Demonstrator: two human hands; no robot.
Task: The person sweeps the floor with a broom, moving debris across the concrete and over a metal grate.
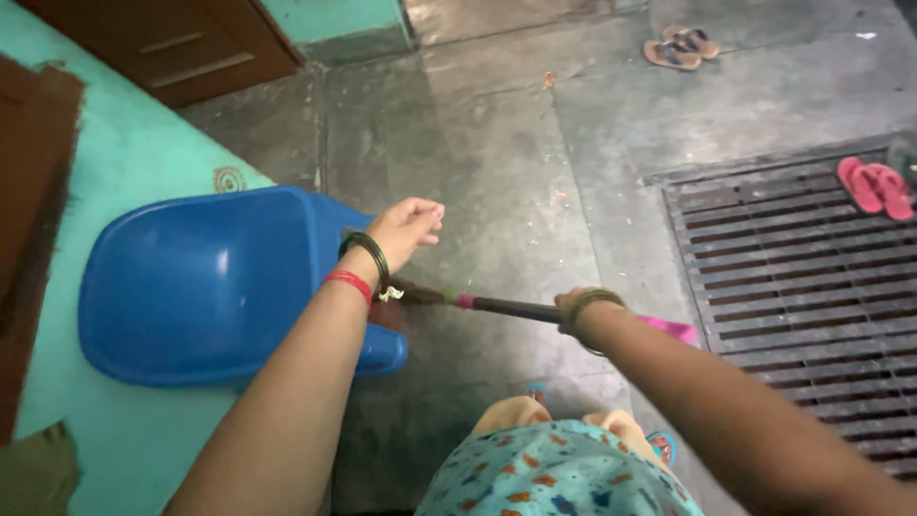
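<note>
My right hand (576,308) is closed around a broom (497,306), a thin dark stick with a pink end near my wrist. The stick runs left, low over the grey floor, toward a blue plastic chair (205,282) by the green wall. My left hand (409,227) hovers above the chair's front edge with its fingers loosely apart and nothing in it. Green bangles and a red thread circle that wrist. The broom's bristle end is hidden behind my left forearm.
A metal drain grate (793,277) covers the floor at right, with pink flip-flops (875,186) on it. Brown sandals (680,48) lie at the far top. A brown wooden door (172,43) stands at the top left. My feet (535,413) show below.
</note>
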